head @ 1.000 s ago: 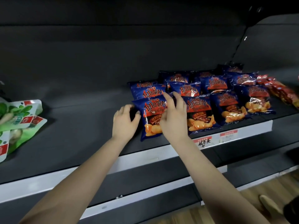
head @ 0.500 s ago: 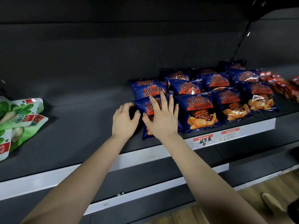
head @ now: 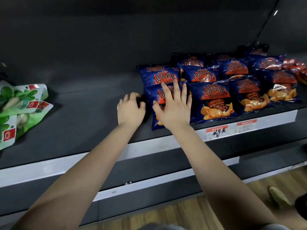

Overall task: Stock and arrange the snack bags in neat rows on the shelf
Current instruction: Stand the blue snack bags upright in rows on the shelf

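Several blue chip bags lie in rows on the dark shelf (head: 83, 123), right of centre. My right hand (head: 174, 107) presses flat, fingers spread, on the front-left blue bag (head: 155, 97), covering most of it. Next to it on the right lies another front-row blue bag (head: 214, 100). My left hand (head: 130, 110) rests on the shelf just left of that pressed bag, fingers curled loosely, its fingertips at the bag's left edge; whether they touch it is unclear. It holds nothing.
Green and white snack bags (head: 18, 110) lie piled at the shelf's far left. Red packets (head: 297, 68) sit at the far right. A white price rail (head: 232, 130) with labels runs along the front edge. A lower shelf and wood floor lie below.
My right hand slid left off the second bag and now lies flat on the front-left bag. My left hand has barely moved.
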